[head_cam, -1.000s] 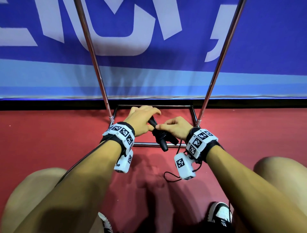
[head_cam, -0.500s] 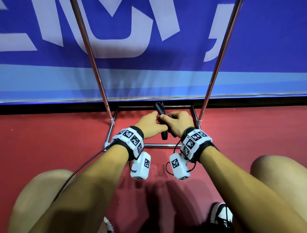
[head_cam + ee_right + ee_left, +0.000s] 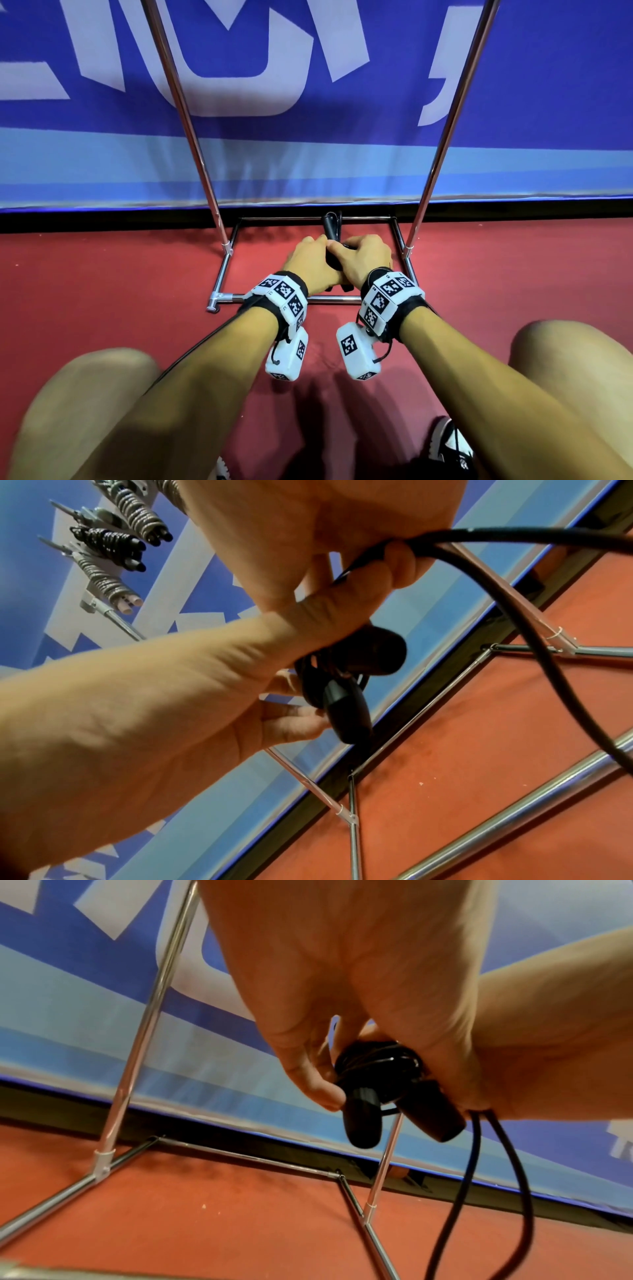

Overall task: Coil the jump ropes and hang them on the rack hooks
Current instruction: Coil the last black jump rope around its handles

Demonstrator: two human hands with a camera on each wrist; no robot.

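Note:
A black jump rope (image 3: 331, 229) is bunched between both hands, low over the rack's base. My left hand (image 3: 310, 262) grips the two handles (image 3: 363, 1123), with cord wound round them (image 3: 377, 1066). My right hand (image 3: 361, 255) pinches the loose cord (image 3: 479, 538) just beside the handles (image 3: 346, 712); a loop of it hangs down (image 3: 479, 1177). One handle end sticks out beyond the knuckles in the head view. High on the rack, hooks hold several coiled ropes (image 3: 109, 546), seen only in the right wrist view.
The chrome rack has two slanted uprights (image 3: 191, 137) (image 3: 445, 137) and a rectangular floor frame (image 3: 335, 300) on red flooring (image 3: 102, 291). A blue banner (image 3: 342, 164) stands right behind it. My knees and a shoe (image 3: 448, 445) are at the bottom.
Both hands have closed in on each other and moved away from me over the base frame. The handles turned from lying slantwise to pointing away. The loop dangling below my right wrist has shortened.

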